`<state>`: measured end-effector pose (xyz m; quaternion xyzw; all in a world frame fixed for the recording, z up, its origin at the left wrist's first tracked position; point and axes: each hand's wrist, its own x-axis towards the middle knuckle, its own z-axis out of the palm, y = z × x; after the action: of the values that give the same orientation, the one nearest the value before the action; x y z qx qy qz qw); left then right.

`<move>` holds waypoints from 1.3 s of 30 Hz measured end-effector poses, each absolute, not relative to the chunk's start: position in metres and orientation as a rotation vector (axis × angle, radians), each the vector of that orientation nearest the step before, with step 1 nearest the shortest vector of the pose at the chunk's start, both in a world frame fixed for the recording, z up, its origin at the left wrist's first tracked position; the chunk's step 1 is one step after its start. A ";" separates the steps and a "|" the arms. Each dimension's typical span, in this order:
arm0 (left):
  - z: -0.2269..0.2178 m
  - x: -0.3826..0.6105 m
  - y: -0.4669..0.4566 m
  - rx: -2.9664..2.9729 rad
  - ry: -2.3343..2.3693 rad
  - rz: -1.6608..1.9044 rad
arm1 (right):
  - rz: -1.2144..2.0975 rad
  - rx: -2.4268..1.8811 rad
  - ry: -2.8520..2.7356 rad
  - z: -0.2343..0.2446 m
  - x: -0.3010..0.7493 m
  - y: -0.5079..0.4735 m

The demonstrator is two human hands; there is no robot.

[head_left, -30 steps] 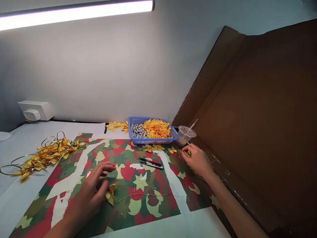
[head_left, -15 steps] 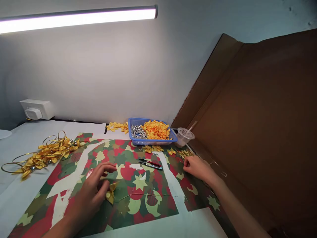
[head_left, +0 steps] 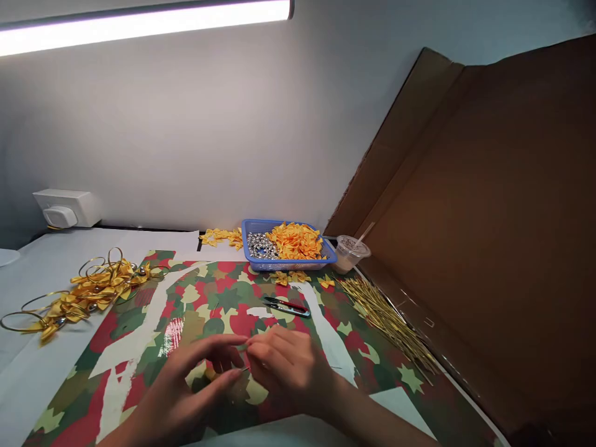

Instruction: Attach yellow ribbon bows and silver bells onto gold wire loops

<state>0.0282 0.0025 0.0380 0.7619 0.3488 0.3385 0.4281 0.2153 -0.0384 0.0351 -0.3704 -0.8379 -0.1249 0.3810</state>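
Observation:
My left hand (head_left: 184, 391) and my right hand (head_left: 291, 366) meet low in the middle, over the red and green patterned paper (head_left: 326, 323). The left hand's index finger and thumb close around a small yellow bow (head_left: 210, 372), which the fingers mostly hide. My right hand's fingers are curled in a pinch against the left fingertips. A thin gold wire (head_left: 243, 369) shows between the two hands.
Black snips (head_left: 285, 305) lie just beyond the hands. Behind them a blue basket (head_left: 288, 265) holds silver bells (head_left: 261, 245) and yellow bows (head_left: 295, 241). A plastic cup (head_left: 351, 251), a gold wire bundle (head_left: 386, 313), a cardboard sheet (head_left: 488, 217) stand right; looped bows (head_left: 79, 292) left.
My right hand left the gold wire bundle at the right and came down left to meet the left hand over the bow. The left hand's fingers have closed around the bow.

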 end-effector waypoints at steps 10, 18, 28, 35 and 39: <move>0.035 0.028 0.004 1.945 0.767 0.914 | 0.099 -0.932 -1.910 0.018 0.203 -0.049; 0.042 0.030 0.002 1.851 0.728 0.878 | 0.825 -0.980 -1.521 0.016 0.200 -0.055; 0.040 0.031 -0.006 1.791 0.804 0.792 | 1.045 -1.048 -0.998 0.024 0.216 -0.037; 0.037 0.033 -0.002 1.933 0.676 0.720 | 1.112 -1.084 -0.804 0.022 0.223 -0.030; 0.033 0.033 -0.004 1.890 0.688 0.557 | 1.078 -1.094 -0.752 0.022 0.222 -0.031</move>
<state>0.0331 -0.0036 0.0326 0.7826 0.2850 0.2306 0.5030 0.2221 -0.0311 0.0216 -0.4828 -0.3319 0.4758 0.6560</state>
